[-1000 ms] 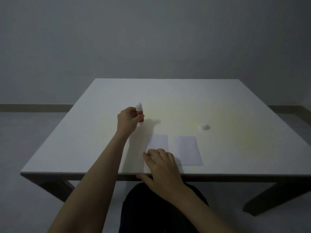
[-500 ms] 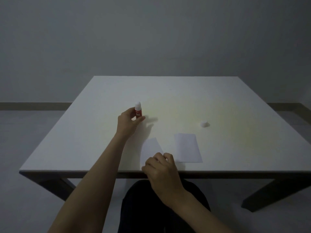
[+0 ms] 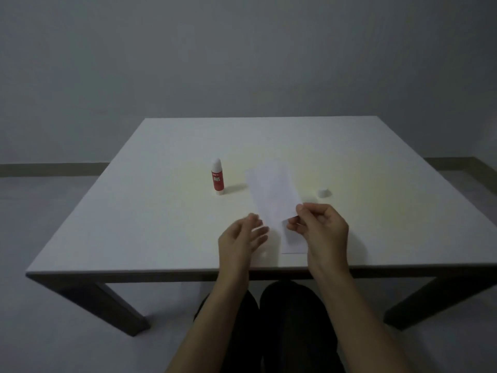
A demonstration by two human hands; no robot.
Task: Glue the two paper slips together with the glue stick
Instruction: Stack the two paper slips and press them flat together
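A red glue stick (image 3: 217, 177) stands upright and uncapped on the white table (image 3: 134, 224), left of centre, with no hand on it. My right hand (image 3: 318, 227) pinches the near corner of one white paper slip (image 3: 273, 192) and holds it lifted and tilted above the table. The second paper slip (image 3: 293, 242) lies flat near the front edge, partly hidden under my right hand. My left hand (image 3: 240, 239) hovers just left of the lifted slip with its fingers spread and nothing in it.
The glue stick's white cap (image 3: 323, 192) sits on the table to the right of the lifted slip. The table's front edge runs just below both hands. My dark-clothed legs show under the table.
My left hand let go of the glue stick, which now stands alone, and came back toward me. My right hand picked one slip up off the table and raised it.
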